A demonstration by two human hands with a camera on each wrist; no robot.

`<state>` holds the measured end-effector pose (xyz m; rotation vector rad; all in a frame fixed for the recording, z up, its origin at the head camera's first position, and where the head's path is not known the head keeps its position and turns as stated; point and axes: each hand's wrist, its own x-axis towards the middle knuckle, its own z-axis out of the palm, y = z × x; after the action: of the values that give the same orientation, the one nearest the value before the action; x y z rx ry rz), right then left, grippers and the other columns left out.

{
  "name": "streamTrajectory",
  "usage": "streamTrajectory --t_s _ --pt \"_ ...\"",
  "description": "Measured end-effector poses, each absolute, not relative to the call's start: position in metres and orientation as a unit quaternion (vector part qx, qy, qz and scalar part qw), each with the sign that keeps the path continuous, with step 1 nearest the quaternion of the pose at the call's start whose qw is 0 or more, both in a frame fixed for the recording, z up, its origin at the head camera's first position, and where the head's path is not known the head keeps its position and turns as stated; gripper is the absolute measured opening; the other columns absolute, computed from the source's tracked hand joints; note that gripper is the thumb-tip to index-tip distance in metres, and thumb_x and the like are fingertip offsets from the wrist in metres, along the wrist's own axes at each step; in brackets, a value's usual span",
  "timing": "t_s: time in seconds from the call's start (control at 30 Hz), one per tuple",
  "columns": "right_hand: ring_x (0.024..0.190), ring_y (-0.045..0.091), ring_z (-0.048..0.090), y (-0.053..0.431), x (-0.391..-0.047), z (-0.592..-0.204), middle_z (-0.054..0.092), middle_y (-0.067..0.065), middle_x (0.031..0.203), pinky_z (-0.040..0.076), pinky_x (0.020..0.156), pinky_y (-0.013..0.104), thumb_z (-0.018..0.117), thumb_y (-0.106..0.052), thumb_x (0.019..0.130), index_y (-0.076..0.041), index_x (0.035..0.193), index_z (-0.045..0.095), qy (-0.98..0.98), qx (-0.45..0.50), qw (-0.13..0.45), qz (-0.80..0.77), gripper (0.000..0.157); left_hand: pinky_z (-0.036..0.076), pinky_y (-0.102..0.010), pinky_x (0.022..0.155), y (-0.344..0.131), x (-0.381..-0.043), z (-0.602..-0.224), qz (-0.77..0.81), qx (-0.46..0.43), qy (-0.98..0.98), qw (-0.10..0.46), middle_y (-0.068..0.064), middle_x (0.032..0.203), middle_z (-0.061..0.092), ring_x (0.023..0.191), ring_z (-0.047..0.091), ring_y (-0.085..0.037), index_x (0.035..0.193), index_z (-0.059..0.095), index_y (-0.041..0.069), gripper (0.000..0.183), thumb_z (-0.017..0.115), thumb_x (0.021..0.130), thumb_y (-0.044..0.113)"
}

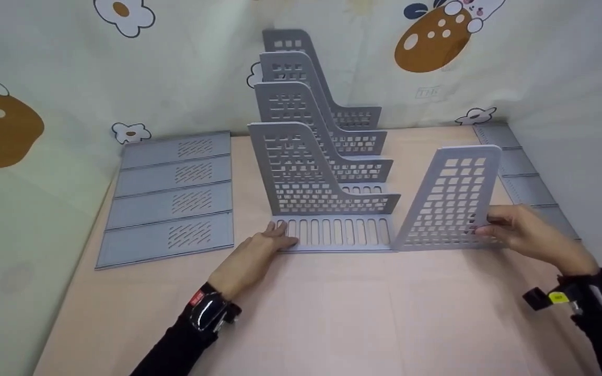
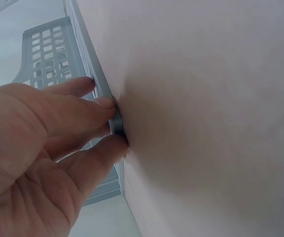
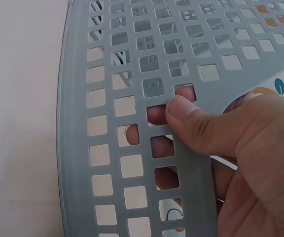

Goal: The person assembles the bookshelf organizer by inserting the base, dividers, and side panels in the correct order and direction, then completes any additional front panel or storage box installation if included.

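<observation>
A grey plastic file rack [image 1: 327, 188] stands in the middle, with several upright perforated dividers one behind another over a slotted base [image 1: 332, 216]. At the base's front left corner, my left hand [image 1: 251, 256] pinches the edge; the left wrist view shows thumb and fingers on both sides of the rim [image 2: 101, 81]. My right hand [image 1: 536, 237] grips a loose-angled perforated side panel [image 1: 450, 209] by its right edge. In the right wrist view the thumb presses one face of the panel [image 3: 196, 177], and fingertips show through its holes from behind. The panel's lower left corner meets the base's front right corner.
A flat grey panel [image 1: 144, 156] with slanted slits and several sections lies to the left. Another flat grey sectioned panel [image 1: 520, 162] lies at the right, partly covered by the side panel and right hand. A patterned cloth [image 1: 191, 68] hangs behind.
</observation>
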<state>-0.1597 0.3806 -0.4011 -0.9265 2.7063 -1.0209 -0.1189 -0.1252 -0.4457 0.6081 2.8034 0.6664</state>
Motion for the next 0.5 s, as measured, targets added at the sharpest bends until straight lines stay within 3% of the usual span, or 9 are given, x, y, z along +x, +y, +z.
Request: streamTrajectory --t_s 0.23,0.5 --pt "0.097 0.017 0.070 0.361 -0.154 -0.403 0.075 0.007 0.108 0.056 0.076 0.019 0.072 0.015 0.086 -0.003 0.114 0.073 0.880 -0.317 0.052 -0.350 0.033 0.027 -0.046 0.117 -0.127 -0.118 -0.446 0.238 0.207 0.944 0.099 -0.011 0.154 0.038 0.144 0.032 -0.027 0.139 0.064 0.017 0.038 0.050 0.106 0.005" --pt "0.101 0.019 0.070 0.299 -0.154 -0.409 0.074 0.005 0.113 0.059 0.081 0.031 0.074 0.014 0.085 -0.002 0.122 0.071 0.876 -0.353 0.035 -0.327 0.040 0.031 -0.047 0.114 -0.127 -0.122 -0.449 0.242 0.229 0.938 0.090 -0.015 0.152 0.043 0.142 0.037 -0.029 0.139 0.062 0.008 0.040 0.055 0.101 -0.004"
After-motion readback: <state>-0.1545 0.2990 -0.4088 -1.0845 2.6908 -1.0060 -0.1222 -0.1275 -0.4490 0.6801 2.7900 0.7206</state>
